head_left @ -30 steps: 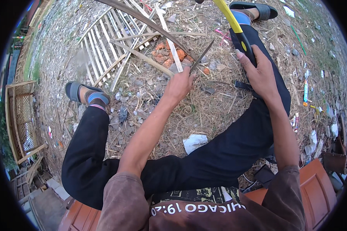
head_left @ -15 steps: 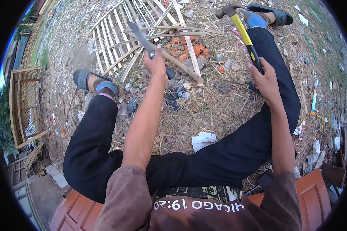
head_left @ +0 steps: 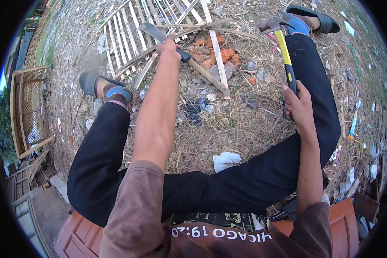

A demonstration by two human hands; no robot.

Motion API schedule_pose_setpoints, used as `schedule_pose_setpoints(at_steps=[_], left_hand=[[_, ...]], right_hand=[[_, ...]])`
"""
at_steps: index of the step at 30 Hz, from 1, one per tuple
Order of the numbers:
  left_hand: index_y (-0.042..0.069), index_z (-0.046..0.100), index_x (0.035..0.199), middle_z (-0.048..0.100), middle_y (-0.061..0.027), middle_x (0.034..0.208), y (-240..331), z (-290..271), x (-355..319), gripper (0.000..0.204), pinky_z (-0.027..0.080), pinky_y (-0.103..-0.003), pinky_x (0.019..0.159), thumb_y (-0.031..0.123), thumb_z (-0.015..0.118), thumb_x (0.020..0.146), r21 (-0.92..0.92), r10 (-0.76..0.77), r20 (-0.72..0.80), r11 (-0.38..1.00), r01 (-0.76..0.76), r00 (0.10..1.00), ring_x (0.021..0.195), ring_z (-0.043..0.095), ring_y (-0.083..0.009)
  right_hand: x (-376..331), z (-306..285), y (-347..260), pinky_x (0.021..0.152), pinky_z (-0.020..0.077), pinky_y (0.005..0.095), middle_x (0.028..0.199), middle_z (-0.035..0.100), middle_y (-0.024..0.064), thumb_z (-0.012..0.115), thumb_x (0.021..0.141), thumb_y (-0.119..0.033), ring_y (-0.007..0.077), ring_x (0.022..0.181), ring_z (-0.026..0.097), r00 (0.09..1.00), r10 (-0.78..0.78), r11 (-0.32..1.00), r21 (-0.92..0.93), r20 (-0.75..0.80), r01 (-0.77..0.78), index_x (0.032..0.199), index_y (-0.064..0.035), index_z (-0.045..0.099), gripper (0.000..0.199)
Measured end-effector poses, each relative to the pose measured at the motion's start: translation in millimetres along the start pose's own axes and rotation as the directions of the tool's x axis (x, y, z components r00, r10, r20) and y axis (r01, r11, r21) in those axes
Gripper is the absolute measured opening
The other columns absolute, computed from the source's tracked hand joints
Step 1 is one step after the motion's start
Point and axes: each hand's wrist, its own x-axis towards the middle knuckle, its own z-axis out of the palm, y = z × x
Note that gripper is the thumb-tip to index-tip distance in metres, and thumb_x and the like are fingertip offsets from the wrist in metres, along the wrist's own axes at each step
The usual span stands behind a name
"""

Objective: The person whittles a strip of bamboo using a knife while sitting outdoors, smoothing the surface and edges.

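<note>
Our left hand (head_left: 168, 46) is wrapped round a knife (head_left: 154, 32), right hand (head_left: 301, 105) round a hammer (head_left: 284, 47). Slatted panel (head_left: 116, 48) looks assembled; wooden strips (head_left: 218, 56) lie loose.

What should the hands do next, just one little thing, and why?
Perhaps the left hand could lay the knife down on the wooden slats: its bare blade points out over them, and the right hand holds the hammer, so neither hand is free.
</note>
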Motion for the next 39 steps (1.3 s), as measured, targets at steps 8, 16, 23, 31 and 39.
schedule_pose_setpoints(at_steps=[8, 16, 23, 31, 39], left_hand=[[0.002, 0.049, 0.102, 0.056, -0.0114, 0.075, -5.7, -17.6, 79.7, 0.028, 0.040, -0.029, 0.036, 0.000, 0.070, 0.084, -0.227, -0.153, 0.033, 0.961, 0.156, 0.988, 0.048, 0.051, -0.0180], [-0.001, 0.050, 0.106, 0.063, -0.0114, 0.088, -0.2, -25.4, 68.3, 0.032, 0.041, -0.028, 0.039, -0.006, 0.071, 0.082, -0.211, 0.060, -0.186, 0.972, -0.099, 0.981, 0.059, 0.058, -0.0182], [0.003, 0.051, 0.106, 0.062, -0.0088, 0.082, 10.7, -37.2, 26.9, 0.025, 0.040, -0.027, 0.040, 0.003, 0.069, 0.088, -0.255, 0.103, -0.203, 0.955, -0.154, 0.974, 0.052, 0.053, -0.0139], [0.007, 0.045, 0.132, 0.061, -0.0106, 0.092, 25.6, -40.0, 9.2, 0.047, 0.043, -0.027, 0.042, 0.003, 0.066, 0.089, -0.343, 0.132, -0.197, 0.919, -0.194, 0.972, 0.056, 0.055, -0.0162], [0.002, 0.050, 0.113, 0.059, -0.0154, 0.094, 17.7, -54.7, 42.3, 0.029, 0.046, -0.031, 0.046, 0.004, 0.066, 0.089, -0.075, -0.024, 0.009, 0.997, 0.025, 1.000, 0.067, 0.059, -0.0215]], right_hand=[[3.6, 0.1, 1.4, 0.044, 0.0347, 0.0198, 0.064, 0.043, -0.0060, 0.061, 0.094, -0.017, 0.0014, 0.049, 0.039, 0.998, 0.055, 0.998, 0.027, 0.014, -0.056, 0.092, -0.0065, 0.051, 0.015], [6.2, -2.0, 6.0, 0.046, 0.0355, 0.0202, 0.065, 0.043, -0.0063, 0.061, 0.094, -0.020, 0.0015, 0.051, 0.039, 0.996, 0.094, 0.992, 0.081, -0.008, -0.093, 0.092, -0.0066, 0.052, 0.016], [2.3, 1.0, 8.3, 0.047, 0.0363, 0.0209, 0.067, 0.043, -0.0059, 0.061, 0.094, -0.020, 0.0017, 0.053, 0.040, 0.996, 0.088, 0.991, 0.104, -0.010, -0.086, 0.093, -0.0068, 0.052, 0.016], [0.1, 13.3, 14.3, 0.046, 0.0354, 0.0207, 0.065, 0.042, -0.0065, 0.061, 0.094, -0.020, 0.0021, 0.052, 0.039, 0.998, 0.056, 0.996, 0.064, 0.014, -0.057, 0.093, -0.0071, 0.052, 0.016], [0.2, 23.2, 15.8, 0.045, 0.0342, 0.0202, 0.064, 0.041, -0.0068, 0.061, 0.094, -0.020, 0.0018, 0.050, 0.039, 0.993, 0.100, 0.995, -0.025, 0.062, -0.099, 0.094, -0.0072, 0.052, 0.016]])
